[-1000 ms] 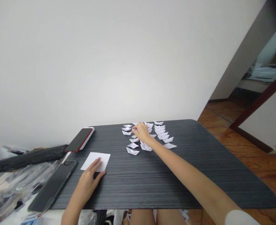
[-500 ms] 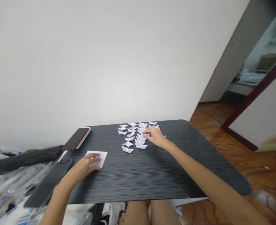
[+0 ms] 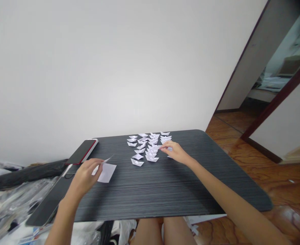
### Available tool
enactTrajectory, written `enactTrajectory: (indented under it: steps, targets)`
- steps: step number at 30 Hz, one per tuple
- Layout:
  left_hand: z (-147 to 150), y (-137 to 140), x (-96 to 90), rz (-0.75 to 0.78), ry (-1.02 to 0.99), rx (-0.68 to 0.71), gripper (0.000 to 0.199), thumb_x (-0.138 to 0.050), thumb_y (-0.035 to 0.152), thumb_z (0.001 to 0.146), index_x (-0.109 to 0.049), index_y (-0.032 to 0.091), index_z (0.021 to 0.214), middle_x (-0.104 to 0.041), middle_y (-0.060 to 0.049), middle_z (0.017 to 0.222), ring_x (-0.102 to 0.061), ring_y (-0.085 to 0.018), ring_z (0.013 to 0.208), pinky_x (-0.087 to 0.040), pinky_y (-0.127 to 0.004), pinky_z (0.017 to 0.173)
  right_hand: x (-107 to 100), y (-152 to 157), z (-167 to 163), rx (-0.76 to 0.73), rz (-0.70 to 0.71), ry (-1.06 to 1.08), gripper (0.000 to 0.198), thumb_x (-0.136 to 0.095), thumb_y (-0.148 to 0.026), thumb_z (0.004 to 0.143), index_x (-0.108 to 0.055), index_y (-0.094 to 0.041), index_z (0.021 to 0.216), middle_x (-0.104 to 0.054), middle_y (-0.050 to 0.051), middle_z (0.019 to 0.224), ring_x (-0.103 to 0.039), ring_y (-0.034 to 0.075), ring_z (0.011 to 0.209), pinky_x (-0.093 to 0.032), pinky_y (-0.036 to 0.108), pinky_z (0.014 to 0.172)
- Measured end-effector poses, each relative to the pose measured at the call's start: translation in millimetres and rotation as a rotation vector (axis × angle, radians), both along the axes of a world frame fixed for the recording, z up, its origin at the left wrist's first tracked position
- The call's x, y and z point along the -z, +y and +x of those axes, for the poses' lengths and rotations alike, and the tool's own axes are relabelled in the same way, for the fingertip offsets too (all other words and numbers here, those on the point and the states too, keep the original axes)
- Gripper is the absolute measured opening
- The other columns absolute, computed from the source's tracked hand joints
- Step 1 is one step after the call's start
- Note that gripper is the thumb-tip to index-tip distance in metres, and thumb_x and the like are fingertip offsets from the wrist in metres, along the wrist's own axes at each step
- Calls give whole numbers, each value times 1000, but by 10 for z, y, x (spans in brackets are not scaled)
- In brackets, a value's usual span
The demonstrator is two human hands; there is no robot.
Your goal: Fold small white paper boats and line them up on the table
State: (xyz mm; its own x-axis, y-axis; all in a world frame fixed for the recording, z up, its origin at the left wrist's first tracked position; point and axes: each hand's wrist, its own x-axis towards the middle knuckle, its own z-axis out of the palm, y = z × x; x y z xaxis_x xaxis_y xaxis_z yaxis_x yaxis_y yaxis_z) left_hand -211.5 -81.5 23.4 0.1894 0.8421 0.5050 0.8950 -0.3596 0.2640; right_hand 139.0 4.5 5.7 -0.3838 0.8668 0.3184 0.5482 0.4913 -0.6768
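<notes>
My left hand [image 3: 90,173] pinches a thin white paper sheet [image 3: 108,159] by its edge, raised and tilted above the table. Under it, a square of white paper [image 3: 108,173] lies flat on the dark tabletop. Several small folded white paper boats [image 3: 139,151] stand in loose columns near the middle. My right hand [image 3: 174,151] is at the right side of these columns, thumb and forefinger closed on the pointed end of one paper boat [image 3: 155,147]. The hand partly covers a few boats beside it.
The dark, wood-grained table [image 3: 139,197] has its back edge against a white wall [image 3: 139,68]. A phone with a red edge [image 3: 82,152] lies at the back left; a larger dark device [image 3: 50,197] lies along the left edge. Plastic-wrapped items [image 3: 22,197] are piled left of the table.
My left hand has lifted a sheet off the paper square and moved slightly left. My right hand has shifted a little right, and its fingers have closed at a boat's tip.
</notes>
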Motion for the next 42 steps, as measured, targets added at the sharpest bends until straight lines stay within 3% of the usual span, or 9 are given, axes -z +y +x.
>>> enactTrajectory:
  steps: [3,7,10,13,19,26,31,37,42]
  targets:
    - [506,134,-372,221,-288,-58,17,-48,28,73,-59,16,75,-63,-4,83,-57,-16,79,-44,-27,77,-165,-83,-117,-165,-87,155,31,-53,-30,74,-57,-18,103,-60,7,100,-54,17,88,-38,29,73]
    - [1232,470,-569,32,-648,169,22,-47,32,74,-57,14,67,-59,-1,63,-52,-10,55,-44,-21,56,-299,-130,-280,-375,-210,389,64,-63,-29,66,-36,-23,123,-52,8,114,-49,17,103,-38,31,81]
    - [1562,697,-465,-152,-776,371,21,-50,31,73,-56,12,64,-54,0,57,-48,-8,51,-41,-20,52,-269,-43,-278,-230,-275,535,41,-57,-33,70,-49,-17,107,-61,7,90,-58,15,80,-44,30,72]
    - [1696,825,-315,-297,-864,482,22,-52,32,72,-57,12,65,-53,0,57,-49,-8,52,-41,-20,53,-178,68,-161,1,-192,573,62,-69,-29,56,-44,-20,111,-59,6,98,-56,15,80,-44,28,68]
    - [1788,980,-45,-468,-1073,449,31,-51,43,72,-56,12,70,-55,-1,59,-51,-9,51,-42,-19,49,55,107,-18,-69,-494,714,32,-62,-37,63,-62,-10,80,-65,9,79,-59,18,68,-46,31,62]
    - [1905,846,84,-975,-1257,482,58,-30,59,75,-50,9,96,-62,-9,61,-60,-17,49,-45,-24,44,149,68,16,-13,-108,544,32,-49,-24,75,-58,-20,105,-61,6,101,-54,20,90,-42,34,78]
    - [1943,775,92,-821,-1214,485,40,-57,39,69,-49,9,95,-61,-5,61,-60,-15,51,-47,-23,49,168,21,42,-98,39,328,38,-39,-12,78,-55,-23,110,-59,5,93,-54,16,82,-41,30,75]
    - [1779,849,176,-554,-859,376,38,-58,24,66,-54,11,102,-62,-6,75,-51,-9,46,-43,-20,44,88,-9,107,-404,-330,503,47,-49,-16,73,-45,-22,119,-54,6,109,-52,17,97,-40,30,82]
    - [1771,778,114,-442,-608,451,40,-54,24,71,-54,19,111,-62,-7,93,-50,-9,54,-43,-21,51,96,0,78,-205,-395,641,45,-59,-22,68,-48,-19,111,-60,3,86,-57,13,77,-45,27,72]
